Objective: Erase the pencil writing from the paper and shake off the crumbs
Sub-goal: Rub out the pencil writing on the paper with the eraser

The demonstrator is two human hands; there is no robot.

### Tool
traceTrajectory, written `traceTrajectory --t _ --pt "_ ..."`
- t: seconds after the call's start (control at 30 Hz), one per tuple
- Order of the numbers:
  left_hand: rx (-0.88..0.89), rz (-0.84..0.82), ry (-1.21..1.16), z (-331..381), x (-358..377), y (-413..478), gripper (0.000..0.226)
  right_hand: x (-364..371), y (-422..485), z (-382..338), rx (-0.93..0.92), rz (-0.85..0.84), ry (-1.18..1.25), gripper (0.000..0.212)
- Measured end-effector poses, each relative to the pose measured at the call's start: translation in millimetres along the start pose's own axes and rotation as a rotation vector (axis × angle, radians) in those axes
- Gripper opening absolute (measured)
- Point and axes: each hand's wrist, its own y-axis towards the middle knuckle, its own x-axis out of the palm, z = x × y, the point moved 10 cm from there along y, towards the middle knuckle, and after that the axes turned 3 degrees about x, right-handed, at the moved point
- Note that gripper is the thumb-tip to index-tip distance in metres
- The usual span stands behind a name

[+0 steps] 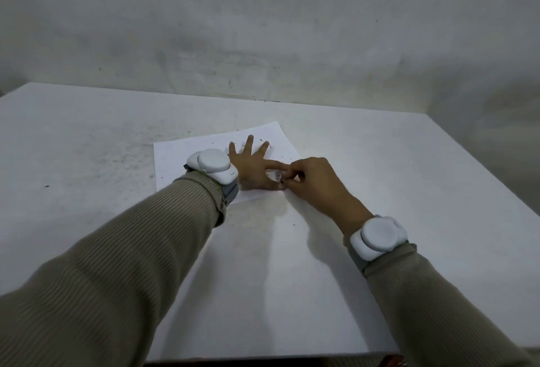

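Erasing looked mid-way: left hand (252, 165) pressed flat on paper (175, 159), right hand (311, 176) pinched eraser (278, 175) near its front edge, crumbs (266, 141) unshaken.

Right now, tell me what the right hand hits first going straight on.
Probably the left hand, flat on the paper: the right hand, pinching an eraser, points at its thumb and forefinger.

Bare indoor workstation; the kind of building cannot be told. A plain white tabletop (87, 138) fills the lower frame and meets a rough, stained grey-white wall (263, 30) that spans the upper frame. The left wrist device (211, 166) at centre and the right wrist device (378, 238) at lower right, both white pods, point to a staged recording setup.
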Motion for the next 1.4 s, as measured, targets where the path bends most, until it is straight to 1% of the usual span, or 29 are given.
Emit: traceTrajectory --t 0.17,0.23,0.33,0.4,0.47,0.53,0.63,0.73,0.83,0.9,0.97,1.1,1.17,1.27,1.33,1.4 --pt "0.033 0.003 0.059 0.2 2.9 3.4 0.065 -15.1 9.9 20.9 0.064 0.099 -0.083 0.009" --pt "0.032 -0.002 0.053 -2.9 4.5 5.4 0.065 -10.9 6.0 12.4 0.024 0.073 -0.053 0.010" --pt "0.043 -0.021 0.037 -4.3 6.2 7.2 0.065 -3.5 -1.6 -1.6 -0.058 -0.011 -0.039 0.008" --pt "0.048 -0.032 0.038 -2.5 6.8 7.3 0.065 -7.1 4.3 8.3 -0.031 0.004 -0.059 0.008" --pt "0.051 -0.041 0.035 -2.0 6.7 7.5 0.064 -14.0 11.6 24.0 0.046 0.065 -0.065 0.009" --pt "0.050 -0.049 0.028 -3.0 7.2 7.5 0.065 -16.8 12.8 28.7 0.083 0.108 -0.050 0.010" --pt "0.058 -0.050 0.034 -2.2 7.3 8.3 0.065 -10.3 1.8 15.5 0.048 0.053 -0.021 0.010" --pt "0.064 -0.043 0.042 -0.1 4.4 5.8 0.064 -5.8 -5.1 7.9 -0.006 -0.016 -0.047 0.009" --pt "0.065 -0.084 0.018 1.4 5.7 3.7 0.064 -11.9 8.4 29.7 0.088 0.047 -0.061 0.009" --pt "0.060 -0.083 0.021 1.9 6.3 4.1 0.064 -16.4 11.3 37.2 0.143 0.102 -0.066 0.010" --pt "0.062 -0.073 0.045 3.0 5.3 3.7 0.063 -14.5 6.2 28.5 0.119 0.103 -0.065 0.010" --pt "0.078 -0.055 0.079 8.2 -1.1 2.2 0.063 -8.6 -8.9 12.5 0.027 0.023 -0.067 0.009" --pt "0.070 -0.077 0.070 7.0 -1.0 0.9 0.063 -10.2 -2.5 21.9 0.050 0.025 -0.081 0.010" --pt "0.066 -0.099 0.075 6.9 0.1 -0.4 0.064 -18.1 9.4 40.4 0.137 0.087 -0.083 0.011" --pt "0.066 -0.084 0.087 8.6 -0.8 -1.8 0.063 -18.7 8.5 37.5 0.118 0.091 -0.081 0.011" --pt "0.070 -0.064 0.111 10.2 -2.8 -2.6 0.062 -14.5 2.0 26.6 0.057 0.052 -0.085 0.011"
